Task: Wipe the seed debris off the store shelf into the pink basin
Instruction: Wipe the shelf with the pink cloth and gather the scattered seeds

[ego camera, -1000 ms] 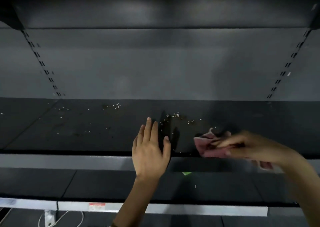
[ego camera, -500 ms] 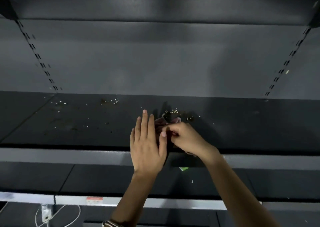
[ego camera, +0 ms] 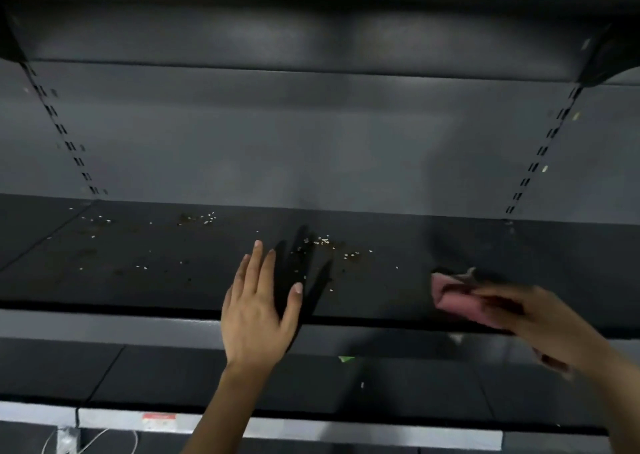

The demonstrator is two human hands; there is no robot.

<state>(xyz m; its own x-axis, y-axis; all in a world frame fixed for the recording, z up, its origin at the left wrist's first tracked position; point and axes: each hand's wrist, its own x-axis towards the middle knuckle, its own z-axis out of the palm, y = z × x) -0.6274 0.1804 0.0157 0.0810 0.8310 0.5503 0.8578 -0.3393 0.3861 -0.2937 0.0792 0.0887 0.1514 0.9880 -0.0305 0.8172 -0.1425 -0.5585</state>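
On shelf [ego camera: 138,280]: seed debris [ego camera: 325,242] scattered mid & back-left.
L hand [ego camera: 258,311]: I see fingers straight, spread — at the front edge.
R hand [ego camera: 540,318]: pinches pink cloth [ego camera: 457,299], blurred — well right of seeds.

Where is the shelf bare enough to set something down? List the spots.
Barest: the shelf surface right of the pink cloth, out past the right slotted upright. Crowded: seed debris lies between the left hand and the right hand, with more scattered left of the left hand.
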